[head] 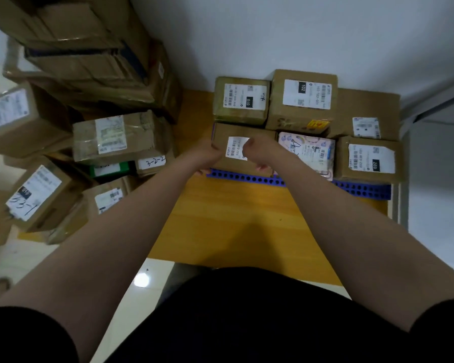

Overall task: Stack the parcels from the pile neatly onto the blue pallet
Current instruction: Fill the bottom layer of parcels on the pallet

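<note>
Brown cardboard parcel (220, 134), white barcode label (235, 149) on top

Left arm (131, 218): bare, stretched forward. Left hand (209, 153): curled, thumb on top, gripping parcel (236, 132). Right arm (338, 213): bare, stretched forward, angled inward. Right hand (256, 150): curled, close beside left, gripping same parcel.

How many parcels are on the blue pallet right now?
6. Back row, left to right: box marked 010, box marked 102, plain box. Front row: gripped box, held by left hand and right hand, pink parcel, box marked 032. More may be hidden underneath.
</note>
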